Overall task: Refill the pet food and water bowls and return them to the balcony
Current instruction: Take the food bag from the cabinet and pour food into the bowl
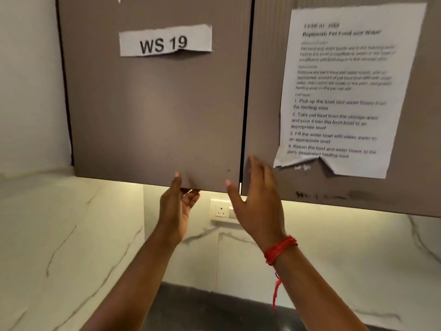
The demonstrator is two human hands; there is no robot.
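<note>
Overhead, both hands are at the cupboard doors; no bowls or food in view.
Left hand (177, 206) grips the left door (152, 111) at its bottom edge, thumb in front, fingers curled under. Right hand (257, 201) is released, fingers straight beside the seam. That edge runs left-right just above the left hand, so the pull looks to be its job.

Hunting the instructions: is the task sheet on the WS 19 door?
No, the task sheet is on the right door, the WS 19 label on the left door.
</note>
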